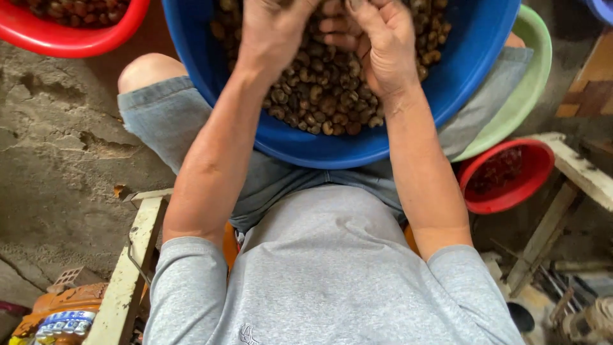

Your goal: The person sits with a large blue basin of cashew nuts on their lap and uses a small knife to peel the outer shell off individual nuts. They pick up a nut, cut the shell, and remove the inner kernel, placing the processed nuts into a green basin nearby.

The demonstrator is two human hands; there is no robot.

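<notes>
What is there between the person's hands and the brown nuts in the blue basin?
Nothing visible. Both the left hand and the right hand are already down inside the blue basin, right on the heap of brown nuts. Whether the fingers grip any nuts cannot be told.

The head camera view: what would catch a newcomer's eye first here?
A big blue basin resting on the seated person's lap, heaped with small brown nuts, fills the top centre. The left hand and right hand are both dug into the nuts. A smaller red bowl sits low at the right, beside a pale green basin.
</notes>
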